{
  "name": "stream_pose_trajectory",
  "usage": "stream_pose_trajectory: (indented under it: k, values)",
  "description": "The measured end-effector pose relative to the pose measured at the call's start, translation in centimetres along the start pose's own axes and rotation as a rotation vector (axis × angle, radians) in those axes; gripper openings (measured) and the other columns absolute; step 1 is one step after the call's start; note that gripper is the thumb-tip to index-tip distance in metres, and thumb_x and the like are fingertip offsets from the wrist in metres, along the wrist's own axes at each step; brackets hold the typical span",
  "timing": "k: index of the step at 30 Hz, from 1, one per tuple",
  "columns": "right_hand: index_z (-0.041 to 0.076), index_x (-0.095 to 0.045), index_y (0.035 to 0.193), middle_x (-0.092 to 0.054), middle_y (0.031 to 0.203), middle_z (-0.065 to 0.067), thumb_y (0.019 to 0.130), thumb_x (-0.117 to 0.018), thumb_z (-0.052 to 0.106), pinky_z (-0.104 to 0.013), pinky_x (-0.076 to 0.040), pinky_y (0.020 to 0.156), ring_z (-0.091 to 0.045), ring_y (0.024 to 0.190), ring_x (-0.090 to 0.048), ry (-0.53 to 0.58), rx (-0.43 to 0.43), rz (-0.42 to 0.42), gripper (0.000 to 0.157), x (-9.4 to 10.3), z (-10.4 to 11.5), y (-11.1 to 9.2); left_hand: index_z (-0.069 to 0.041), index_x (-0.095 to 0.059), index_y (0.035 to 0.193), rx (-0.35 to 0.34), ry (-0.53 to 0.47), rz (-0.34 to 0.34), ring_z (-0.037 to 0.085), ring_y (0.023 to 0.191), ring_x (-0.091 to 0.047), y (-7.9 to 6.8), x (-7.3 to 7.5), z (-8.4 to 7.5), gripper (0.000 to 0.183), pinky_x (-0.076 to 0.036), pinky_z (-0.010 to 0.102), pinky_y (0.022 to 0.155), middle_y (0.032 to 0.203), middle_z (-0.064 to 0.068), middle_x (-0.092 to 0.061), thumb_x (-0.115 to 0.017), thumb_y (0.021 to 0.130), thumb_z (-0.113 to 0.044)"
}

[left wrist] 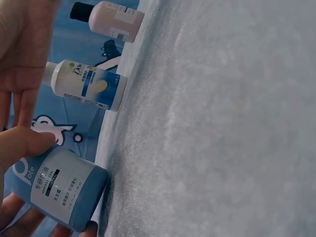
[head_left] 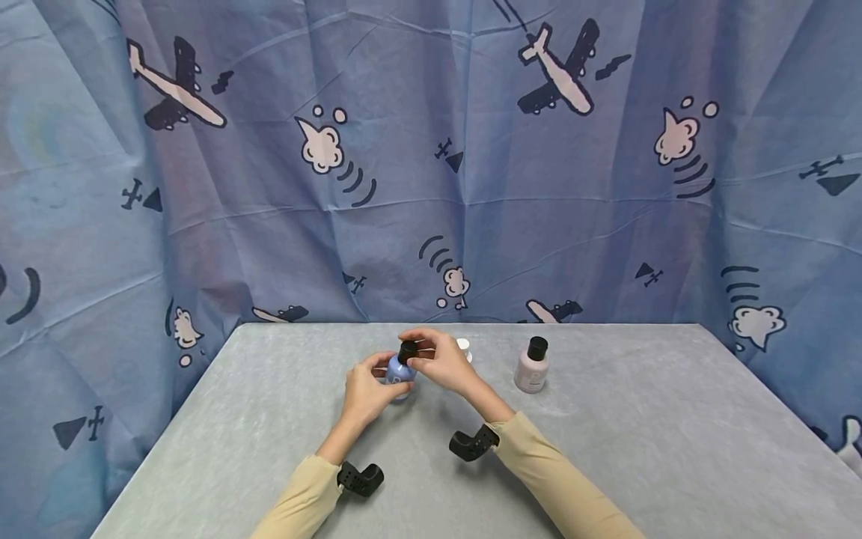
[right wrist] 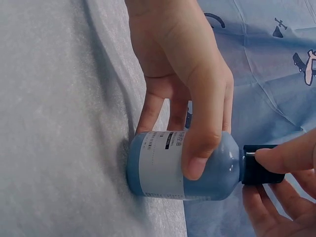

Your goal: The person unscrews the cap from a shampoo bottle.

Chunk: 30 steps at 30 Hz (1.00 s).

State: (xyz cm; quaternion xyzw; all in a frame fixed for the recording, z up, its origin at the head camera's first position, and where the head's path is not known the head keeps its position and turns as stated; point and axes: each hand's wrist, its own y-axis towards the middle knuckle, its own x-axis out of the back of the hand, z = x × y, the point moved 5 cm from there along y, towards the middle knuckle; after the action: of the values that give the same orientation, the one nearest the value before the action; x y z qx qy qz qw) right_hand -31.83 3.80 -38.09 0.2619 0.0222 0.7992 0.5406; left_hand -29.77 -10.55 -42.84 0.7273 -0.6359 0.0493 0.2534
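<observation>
A blue bottle with a black cap stands between both hands on the table. My left hand grips its body, thumb across the white label in the left wrist view. The right hand pinches the cap between thumb and fingers; the right wrist view shows the cap seated at the bottle's neck. Behind the right hand, a white bottle with a blue label stands upright, mostly hidden in the head view. Farther right is a pink bottle with a black cap.
The grey-covered table reaches back to a blue curtain printed with planes and clouds. Black wrist cameras sit on both wrists, below the light yellow sleeves' cuffs.
</observation>
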Motion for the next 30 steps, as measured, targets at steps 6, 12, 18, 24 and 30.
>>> stream_pose_trajectory:
  k: [6,12,18,24,30]
  values:
    - [-0.006,-0.056,0.124,-0.059,0.122,-0.027,0.084,-0.066,-0.004,-0.040,-0.052,0.094,-0.038,0.112,-0.061,0.029,0.013,0.002,0.041,-0.12,-0.08,-0.10,-0.006,-0.067,0.115,0.015,-0.004,-0.012,0.025,0.088,-0.069,-0.08,0.17,0.25,0.055,-0.055,0.035,0.074,0.100,0.013,-0.072,-0.087,0.066,-0.020]
    - [0.006,-0.062,0.120,-0.066,0.113,-0.014,0.079,-0.078,0.014,-0.033,-0.056,0.082,-0.028,0.098,-0.066,-0.061,-0.071,-0.094,0.045,-0.08,-0.29,-0.09,-0.010,-0.069,0.112,0.002,0.043,-0.065,0.022,0.087,-0.069,-0.07,0.44,-0.11,0.052,-0.054,0.034,0.073,0.098,0.010,-0.073,-0.088,0.064,-0.018]
    - [0.010,-0.065,0.114,-0.068,0.108,-0.009,0.074,-0.083,0.021,-0.027,-0.054,0.068,-0.021,0.089,-0.066,-0.136,-0.154,-0.183,0.046,0.06,-0.28,-0.19,-0.011,-0.071,0.107,-0.033,0.076,-0.111,0.022,0.088,-0.068,-0.09,0.54,-0.43,0.048,-0.053,0.037,0.074,0.095,0.008,-0.074,-0.088,0.062,-0.014]
    - [0.007,-0.066,0.110,-0.069,0.104,-0.010,0.073,-0.083,0.021,-0.027,-0.053,0.068,-0.020,0.084,-0.065,-0.163,-0.140,-0.192,0.043,0.13,-0.23,-0.25,-0.012,-0.071,0.106,-0.088,0.105,-0.134,0.021,0.086,-0.069,-0.24,0.41,-0.58,0.047,-0.054,0.039,0.074,0.094,0.007,-0.074,-0.088,0.062,-0.014]
    - [0.010,-0.068,0.106,-0.070,0.099,-0.008,0.074,-0.082,0.018,-0.027,-0.053,0.068,-0.019,0.085,-0.065,-0.172,-0.136,-0.187,0.036,0.31,-0.16,-0.33,-0.010,-0.071,0.107,-0.084,0.078,-0.121,0.023,0.086,-0.069,-0.32,0.26,-0.57,0.048,-0.055,0.039,0.073,0.096,0.009,-0.074,-0.088,0.062,-0.014]
